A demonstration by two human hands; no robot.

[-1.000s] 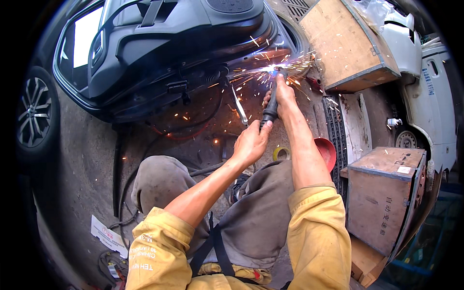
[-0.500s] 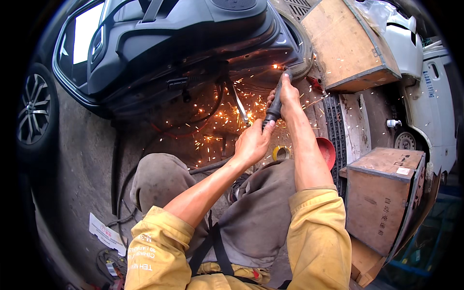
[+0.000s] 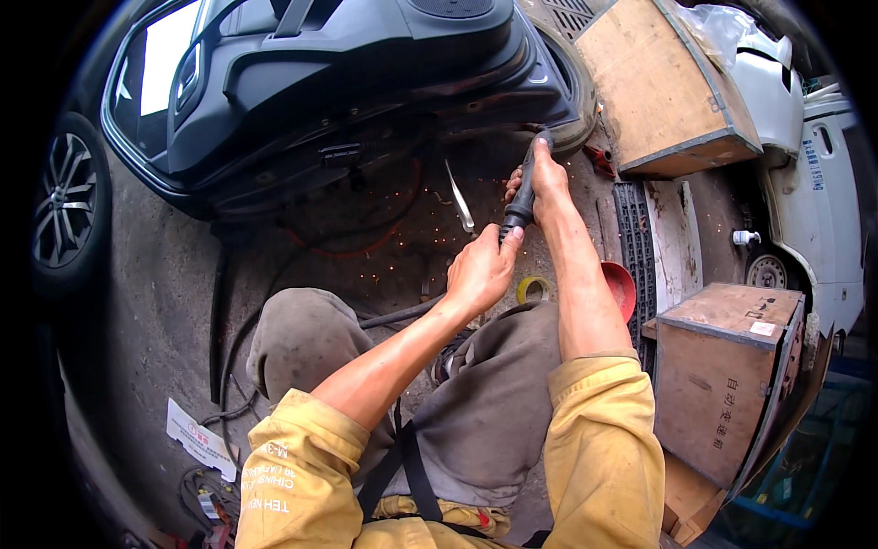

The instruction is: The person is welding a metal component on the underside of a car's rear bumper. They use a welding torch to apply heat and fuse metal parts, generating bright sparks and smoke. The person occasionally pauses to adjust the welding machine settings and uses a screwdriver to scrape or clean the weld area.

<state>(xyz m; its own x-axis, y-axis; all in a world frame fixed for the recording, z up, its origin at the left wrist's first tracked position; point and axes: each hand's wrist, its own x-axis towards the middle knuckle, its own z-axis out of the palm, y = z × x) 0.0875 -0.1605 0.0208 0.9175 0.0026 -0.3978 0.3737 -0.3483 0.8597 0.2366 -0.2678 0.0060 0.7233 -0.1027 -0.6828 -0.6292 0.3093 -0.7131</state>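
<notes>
The floor (image 3: 165,302) lay dim beneath a dark car door (image 3: 384,69), whose trimmed side faced the camera. A second earlier a white-blue flare had burned at the right end of the door's near edge; half a second later only an orange spot glowed there, and sparks littered the ground. Now that spot was dark, which suggested that the hot work had paused, with the tool kept ready at the same place.

A large crate (image 3: 663,91) stood just beyond that corner, and a smaller crate (image 3: 718,389) sat well down on the right.

Both arms reached forward, the yellow sleeves (image 3: 599,412) ending near the elbows, and hardly shifted across the change. The right arm was nearly straight; the left slanted in from the lower left across the knees.

The right hand (image 3: 547,178) was wrapped around the front of the torch (image 3: 521,199), thumb laid along its top, fingertips curled round the left side. The left hand (image 3: 482,265) was closed around the rear end, by the cable. The torch slanted away from the body, its tip beside the door's corner; whether it touched could not be told.

A red bowl (image 3: 619,290) lay right of the right forearm, a yellow tape roll (image 3: 532,290) left of it. Tiny embers (image 3: 393,267) dotted the floor.
</notes>
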